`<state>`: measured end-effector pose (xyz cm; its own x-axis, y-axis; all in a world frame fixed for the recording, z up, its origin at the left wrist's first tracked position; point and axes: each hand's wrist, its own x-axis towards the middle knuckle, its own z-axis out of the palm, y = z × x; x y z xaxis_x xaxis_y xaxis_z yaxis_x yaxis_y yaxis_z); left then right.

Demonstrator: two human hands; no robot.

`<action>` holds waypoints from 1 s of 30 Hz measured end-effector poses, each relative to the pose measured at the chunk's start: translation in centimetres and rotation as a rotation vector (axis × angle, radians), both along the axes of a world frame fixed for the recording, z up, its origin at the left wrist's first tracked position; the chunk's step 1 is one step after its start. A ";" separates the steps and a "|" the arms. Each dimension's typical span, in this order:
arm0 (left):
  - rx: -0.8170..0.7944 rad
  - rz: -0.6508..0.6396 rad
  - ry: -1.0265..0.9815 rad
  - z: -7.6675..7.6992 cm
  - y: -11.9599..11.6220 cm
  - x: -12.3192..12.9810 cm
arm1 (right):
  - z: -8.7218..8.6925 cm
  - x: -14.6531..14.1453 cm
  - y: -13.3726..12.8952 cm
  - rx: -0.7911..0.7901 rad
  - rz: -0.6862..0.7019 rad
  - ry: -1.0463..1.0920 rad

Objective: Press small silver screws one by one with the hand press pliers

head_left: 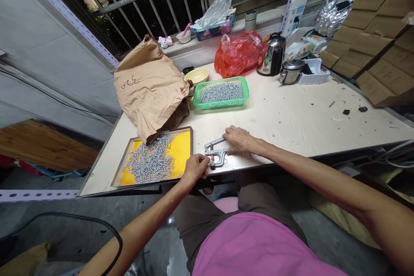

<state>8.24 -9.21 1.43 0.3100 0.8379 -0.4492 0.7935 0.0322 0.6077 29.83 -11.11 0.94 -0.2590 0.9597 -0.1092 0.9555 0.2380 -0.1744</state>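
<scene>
Near the table's front edge lie grey metal press pliers [217, 153] with a C-shaped jaw and a spring. My right hand [241, 139] is wrapped around their handles, which are spread apart. At the jaw end, my left hand [196, 167] has its thumb and fingers pinched together; whatever is between them is too small to make out. Just left of it, a shallow tray [191, 146] with a yellow lining holds a heap of small silvery metal pins [150, 161]. Farther back, a green plastic basket [221, 104] holds more small silvery pieces [221, 92].
A crumpled brown paper bag [152, 82] leans over the tray's back edge. Behind the basket stand a cream bowl [196, 76], a red plastic bag [237, 56], a kettle [273, 55] and a steel pot [291, 71]. Cardboard [378, 43] rises at the right; small scraps dot the table.
</scene>
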 end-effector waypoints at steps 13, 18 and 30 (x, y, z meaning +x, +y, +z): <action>0.731 -0.736 0.225 -0.5 1.5 5.1 | 1.6 -0.4 -1.2 -0.050 0.021 -0.022; 0.628 -0.831 0.288 -0.4 2.3 6.1 | 1.8 -0.1 -1.4 -0.082 -0.035 -0.053; 0.627 -0.775 0.272 0.0 1.1 6.4 | 0.8 -0.5 -2.3 -0.058 -0.072 -0.037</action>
